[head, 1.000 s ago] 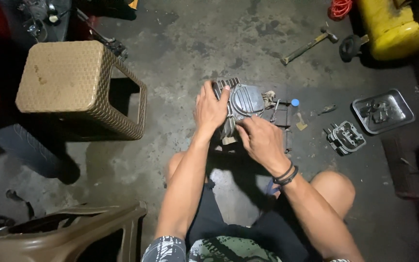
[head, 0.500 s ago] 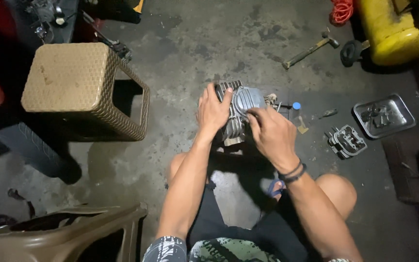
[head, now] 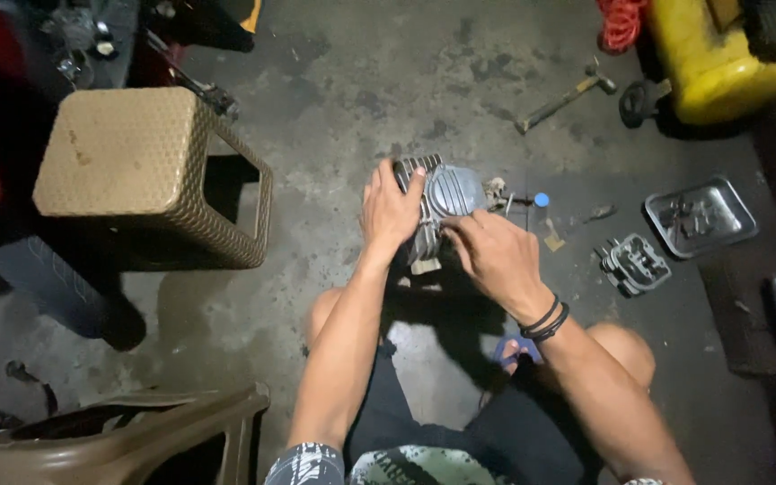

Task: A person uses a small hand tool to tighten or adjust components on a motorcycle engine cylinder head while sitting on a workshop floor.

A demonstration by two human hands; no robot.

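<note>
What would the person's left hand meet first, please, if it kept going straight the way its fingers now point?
The left hand already lies on the finned grey engine part, fingers pointing up-right over its top. Past that, the line looks free: only stained concrete floor, as far as the head view shows. The hammer probably lies right of that line.
</note>
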